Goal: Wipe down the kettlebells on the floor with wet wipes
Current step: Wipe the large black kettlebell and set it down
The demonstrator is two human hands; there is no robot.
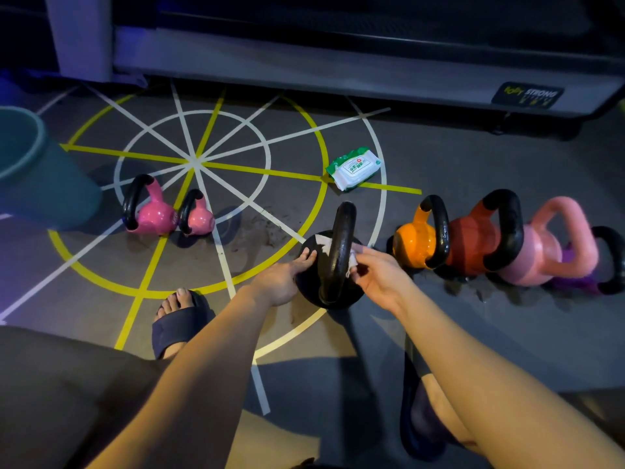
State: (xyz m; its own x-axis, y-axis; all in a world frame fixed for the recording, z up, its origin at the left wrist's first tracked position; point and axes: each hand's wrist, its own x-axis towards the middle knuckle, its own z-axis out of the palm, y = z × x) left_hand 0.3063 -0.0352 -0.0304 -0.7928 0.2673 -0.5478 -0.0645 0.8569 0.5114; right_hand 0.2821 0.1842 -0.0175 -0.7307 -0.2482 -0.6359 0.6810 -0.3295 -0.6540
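1. Floor [439, 157]: dark grey, matte, and scuffed. It carries flat white and yellow lines forming a spoked wheel, with the hub at 11 o'clock in your view.
2. Machine base [304, 62]: a long pale grey slab with smooth sides, lying across 12 o'clock.
3. Bucket [33, 170]: teal, round-rimmed and tapered, at 9 o'clock.
4. Black kettlebell [341, 238]: the piece you are working on. It has a rough cast finish and a thick loop handle, and stands on the floor at centre.
5. Row at 3 o'clock, packed close together:
   - orange kettlebell [414, 245], glossy, with a black handle
   - red kettlebell [473, 245]
   - pale pink kettlebell [548, 255], matte
   - purple kettlebell [581, 282], mostly hidden
6. Pair at 9 o'clock, side by side: large pink kettlebell [155, 218] and small pink kettlebell [199, 218], both shiny with black handles.
7. Left hand [291, 279]: your fingers are extended and rest on the black bell's rounded body.
8. Right hand [375, 275]: your fingertips pinch the wipe against the handle's right side.
9. Wipes pack [355, 169]: a soft, crinkled green-and-white pouch lying flat at 1 o'clock.
10. Wet wipe [321, 239]: white and crumpled, showing on both sides of the handle.
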